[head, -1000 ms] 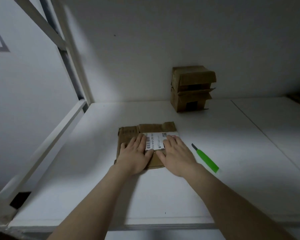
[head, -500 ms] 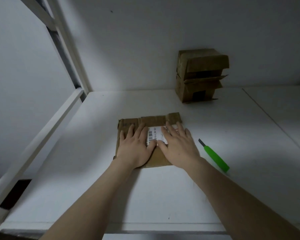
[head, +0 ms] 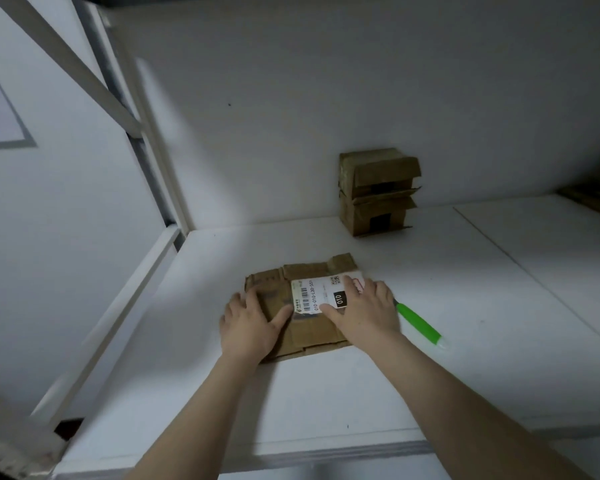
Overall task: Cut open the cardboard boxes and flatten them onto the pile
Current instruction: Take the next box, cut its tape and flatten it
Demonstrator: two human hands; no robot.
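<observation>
Two hands press the flattened box on the counter: left hand spread over its left edge, right hand spread over its right side. Let go, the creased cardboard could spring up. The green cutter lies just right of the right hand; farther back, stacked boxes stand against the wall.

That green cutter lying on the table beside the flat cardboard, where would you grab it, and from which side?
Grip the green cutter by the middle of its handle, coming from above on its right side. It lies flat and slanted on the table, and that side is open. Its far end, likely the blade, sits close by the right hand.
</observation>
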